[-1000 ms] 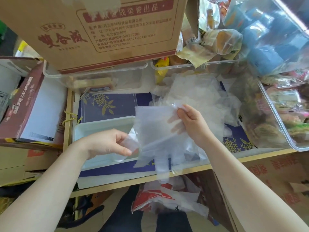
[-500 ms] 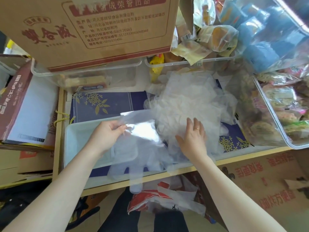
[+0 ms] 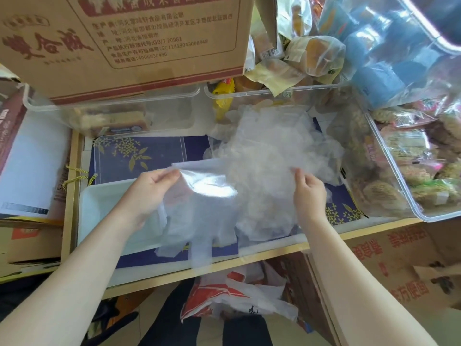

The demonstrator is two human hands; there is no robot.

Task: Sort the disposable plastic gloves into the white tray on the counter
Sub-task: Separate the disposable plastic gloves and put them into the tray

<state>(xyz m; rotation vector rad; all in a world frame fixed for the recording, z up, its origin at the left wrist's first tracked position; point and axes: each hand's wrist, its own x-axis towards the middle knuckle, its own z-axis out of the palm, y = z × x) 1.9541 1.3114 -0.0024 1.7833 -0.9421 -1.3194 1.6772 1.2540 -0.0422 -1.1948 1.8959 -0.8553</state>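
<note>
A clear plastic glove is stretched flat between my hands, cuff up and fingers hanging past the counter's front edge. My left hand pinches its upper left corner. At the upper right corner my right hand grips it between thumb and fingers. The white tray lies under my left hand on the counter, and the glove's left part hangs over its right end. Behind the held glove, a loose pile of clear gloves rests on the dark blue patterned mat.
A large cardboard box sits on clear bins at the back. A clear bin of wrapped snacks stands at the right. Cardboard boxes crowd the left. Below the wooden counter edge lies a red-and-white plastic bag.
My right hand let go of the glove, pressed down on the pile, and now grips the glove's right corner. My left hand moved the glove toward the tray and spread it out flat.
</note>
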